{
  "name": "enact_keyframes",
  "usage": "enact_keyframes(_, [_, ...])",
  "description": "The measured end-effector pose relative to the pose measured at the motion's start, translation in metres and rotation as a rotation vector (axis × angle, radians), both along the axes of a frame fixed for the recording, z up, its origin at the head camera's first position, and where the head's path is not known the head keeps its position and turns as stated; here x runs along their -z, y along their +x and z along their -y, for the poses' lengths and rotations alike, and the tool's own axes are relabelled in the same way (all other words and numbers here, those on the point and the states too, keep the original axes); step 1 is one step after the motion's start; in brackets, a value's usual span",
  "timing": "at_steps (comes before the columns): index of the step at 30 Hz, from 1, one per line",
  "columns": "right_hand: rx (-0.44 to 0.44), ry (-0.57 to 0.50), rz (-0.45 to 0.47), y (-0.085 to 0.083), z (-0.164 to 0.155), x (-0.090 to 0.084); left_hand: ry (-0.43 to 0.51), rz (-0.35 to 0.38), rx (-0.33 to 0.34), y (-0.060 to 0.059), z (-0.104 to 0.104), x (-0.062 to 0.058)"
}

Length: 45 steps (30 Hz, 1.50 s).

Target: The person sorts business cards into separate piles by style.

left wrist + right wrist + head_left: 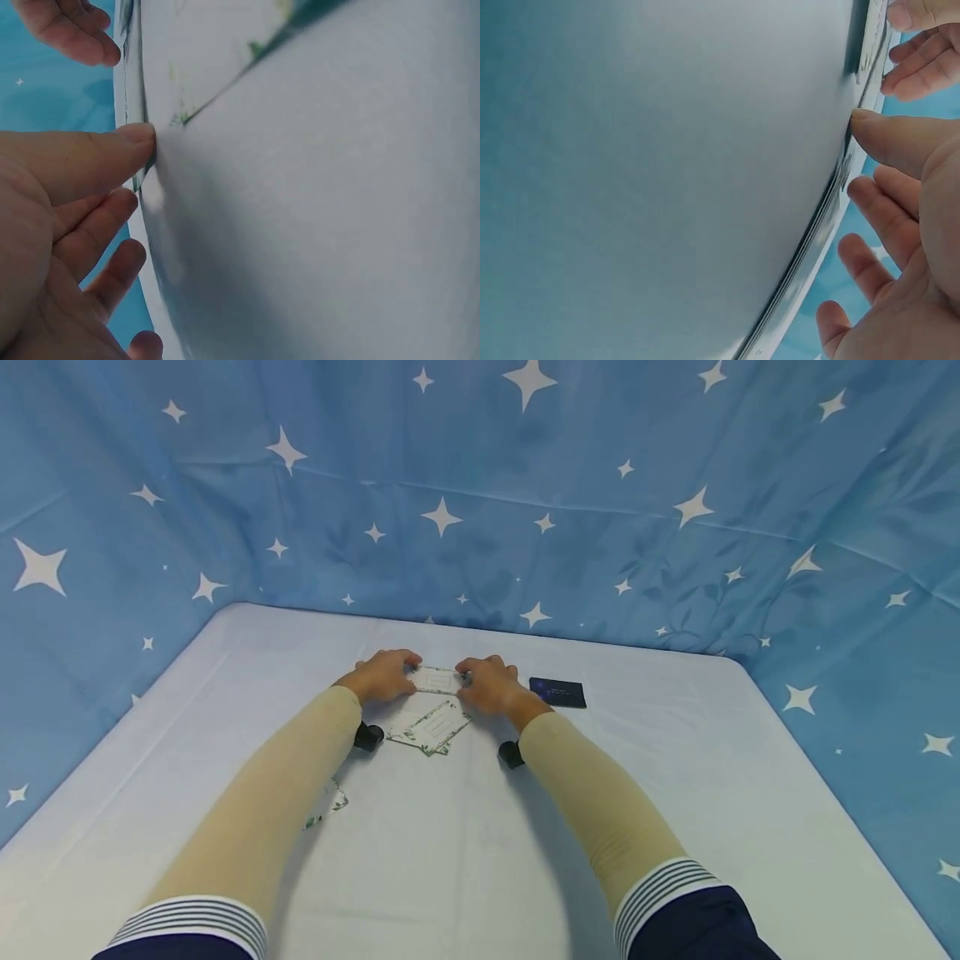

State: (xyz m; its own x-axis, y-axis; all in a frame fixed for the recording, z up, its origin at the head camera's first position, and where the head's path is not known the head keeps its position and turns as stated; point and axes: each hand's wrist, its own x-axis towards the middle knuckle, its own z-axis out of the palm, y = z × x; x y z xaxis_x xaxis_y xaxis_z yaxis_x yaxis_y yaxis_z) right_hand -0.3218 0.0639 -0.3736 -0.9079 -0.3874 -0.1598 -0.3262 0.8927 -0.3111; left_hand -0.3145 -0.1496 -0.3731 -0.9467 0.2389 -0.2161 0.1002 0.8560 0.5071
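Both hands are at the far middle of the pale surface (pixel 675 793), and between them sits a small white card (pixel 436 680) with a green leafy border. The left hand (pixel 382 676) pinches the card's left end, thumb tip pressed against its edge in the left wrist view, the other fingers loosely spread below. The right hand (pixel 491 684) pinches the right end in the same way, thumb on the edge, fingers fanned out behind it. Whether the card is lifted clear or just tipped up, I cannot tell; knuckles cover both ends.

Just nearer than the hands, between the wrists, lies a loose pile of similar cards (pixel 431 727), overlapping and askew; how many is hard to count. One more leafy card (pixel 328 802) pokes out from under the left forearm, mostly hidden by the sleeve. Just right of the right hand rests a dark blue card (pixel 557 692), its print too small to read. Both wrist views are filled by blurred white surface at close range, with only a sliver of green border showing. A starred blue cloth (pixel 525 485) hangs behind.
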Motion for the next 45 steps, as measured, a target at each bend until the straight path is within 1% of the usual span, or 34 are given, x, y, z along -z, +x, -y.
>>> enact_keyframes(3, [-0.019,-0.013,-0.002,0.002,-0.001,-0.001,0.004,0.001,-0.001,0.004,0.002,-0.002])
enact_keyframes(5, [-0.035,-0.027,0.01,0.004,-0.003,-0.003,0.012,-0.007,0.011,0.007,0.004,-0.005])
enact_keyframes(8, [-0.066,-0.057,0.068,0.011,-0.006,-0.007,0.023,-0.015,0.04,0.014,0.007,-0.011])
enact_keyframes(10, [-0.11,-0.067,0.114,0.016,-0.009,-0.01,0.025,-0.013,0.068,0.019,0.008,-0.014])
enact_keyframes(13, [-0.181,-0.063,0.176,0.024,-0.012,-0.011,0.026,0.012,0.099,0.027,0.011,-0.016])
enact_keyframes(15, [-0.23,-0.045,0.187,0.028,-0.013,-0.011,0.031,0.035,0.118,0.033,0.012,-0.016])
enact_keyframes(18, [-0.256,-0.021,0.184,0.034,-0.012,-0.009,0.032,0.068,0.149,0.039,0.013,-0.015])
enact_keyframes(21, [-0.253,-0.012,0.162,0.037,-0.011,-0.01,0.03,0.088,0.175,0.043,0.012,-0.014])
enact_keyframes(26, [-0.243,-0.034,0.121,0.041,-0.009,-0.01,0.036,0.108,0.175,0.048,0.012,-0.013])
enact_keyframes(31, [-0.24,-0.038,0.09,0.042,-0.007,-0.007,0.043,0.107,0.209,0.051,0.01,-0.013])
enact_keyframes(39, [-0.222,-0.017,0.105,0.043,-0.007,-0.005,0.027,0.106,0.24,0.056,0.007,-0.015])
enact_keyframes(43, [-0.215,-0.02,0.072,0.044,-0.007,-0.006,0.017,0.105,0.245,0.058,0.005,-0.016])
enact_keyframes(45, [-0.214,-0.024,0.053,0.045,-0.007,-0.006,0.004,0.09,0.248,0.06,0.004,-0.016])
